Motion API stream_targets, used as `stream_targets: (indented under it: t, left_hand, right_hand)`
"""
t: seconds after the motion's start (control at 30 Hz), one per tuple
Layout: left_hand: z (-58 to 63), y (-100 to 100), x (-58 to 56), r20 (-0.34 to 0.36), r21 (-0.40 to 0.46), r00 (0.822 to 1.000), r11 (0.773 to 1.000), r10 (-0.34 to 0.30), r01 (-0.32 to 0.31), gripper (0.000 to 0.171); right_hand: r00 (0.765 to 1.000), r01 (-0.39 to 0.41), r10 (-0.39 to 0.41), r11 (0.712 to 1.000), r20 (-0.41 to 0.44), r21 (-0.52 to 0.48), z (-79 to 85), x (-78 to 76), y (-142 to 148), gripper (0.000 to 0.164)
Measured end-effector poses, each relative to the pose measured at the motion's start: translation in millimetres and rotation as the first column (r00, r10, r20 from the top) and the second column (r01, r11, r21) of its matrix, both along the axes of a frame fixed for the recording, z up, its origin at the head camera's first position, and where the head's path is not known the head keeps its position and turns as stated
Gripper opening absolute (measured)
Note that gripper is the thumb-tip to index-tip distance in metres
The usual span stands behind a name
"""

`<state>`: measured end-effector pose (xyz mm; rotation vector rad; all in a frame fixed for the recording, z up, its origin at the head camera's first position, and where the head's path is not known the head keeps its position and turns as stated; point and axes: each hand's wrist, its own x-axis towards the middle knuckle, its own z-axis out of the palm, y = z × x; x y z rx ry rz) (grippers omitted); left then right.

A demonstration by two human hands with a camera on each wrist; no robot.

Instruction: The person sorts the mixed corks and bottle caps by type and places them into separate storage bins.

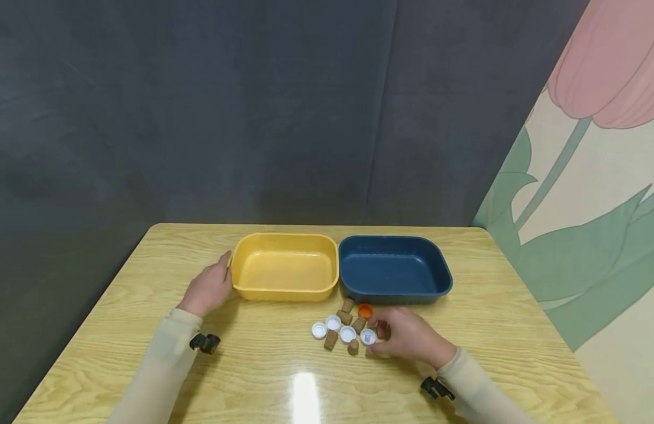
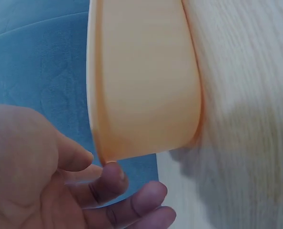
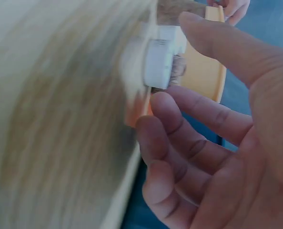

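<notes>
On the table, a loose group of white bottle caps, brown corks (image 1: 330, 340) and one orange cap (image 1: 365, 311) lies below the two bins. My right hand (image 1: 409, 337) is low at the group's right side. Its thumb and fingers stand apart around a white bottle cap (image 3: 158, 63), and I see no grip on it. Farther left, my left hand (image 1: 209, 287) touches the left side of a yellow bin (image 1: 284, 295). Close up, the left fingertips (image 2: 114, 175) meet the end of the bin's rim (image 2: 92, 90), with the other fingers loosely bent.
A dark blue bin (image 1: 396, 297) stands against the right side of the yellow one; neither has anything visible in it. Both rest toward the back of a wooden table (image 1: 242, 365). Behind hangs a dark curtain (image 1: 306, 118), and a flower-painted wall (image 1: 597, 235) is at right.
</notes>
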<state>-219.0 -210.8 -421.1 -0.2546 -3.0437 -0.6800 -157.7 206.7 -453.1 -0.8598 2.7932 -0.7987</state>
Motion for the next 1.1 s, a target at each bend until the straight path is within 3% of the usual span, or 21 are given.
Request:
stream_targets:
  t: [0.23, 0.63, 0.93, 1.1]
  left_hand:
    - [-8.3, 0.2, -0.4, 0.012, -0.009, 1.0, 1.0, -0.013, 0.013, 0.053]
    - [-6.1, 6.7, 1.7, 0.003, -0.038, 1.0, 0.999, -0.023, 0.023, 0.055]
    - [-5.9, 7.4, 2.2, 0.025, -0.059, 0.999, 0.998, -0.023, 0.024, 0.057]
    - [-6.6, 7.4, 0.9, 0.028, -0.071, 0.999, 0.997, -0.019, 0.021, 0.059]
  right_hand:
    - [0.999, -0.037, 0.038, 0.999, 0.027, -0.023, -7.0, -2.4, 1.4, 0.026]
    - [0.996, -0.087, 0.087, 0.995, 0.015, -0.052, -9.2, -5.2, 2.8, 0.018]
    - [0.994, -0.103, 0.105, 0.993, 0.023, -0.058, 5.5, -5.5, 3.5, 0.017]
    - [0.994, -0.106, 0.105, 0.994, -0.027, -0.033, 22.2, -8.5, 6.1, 0.02]
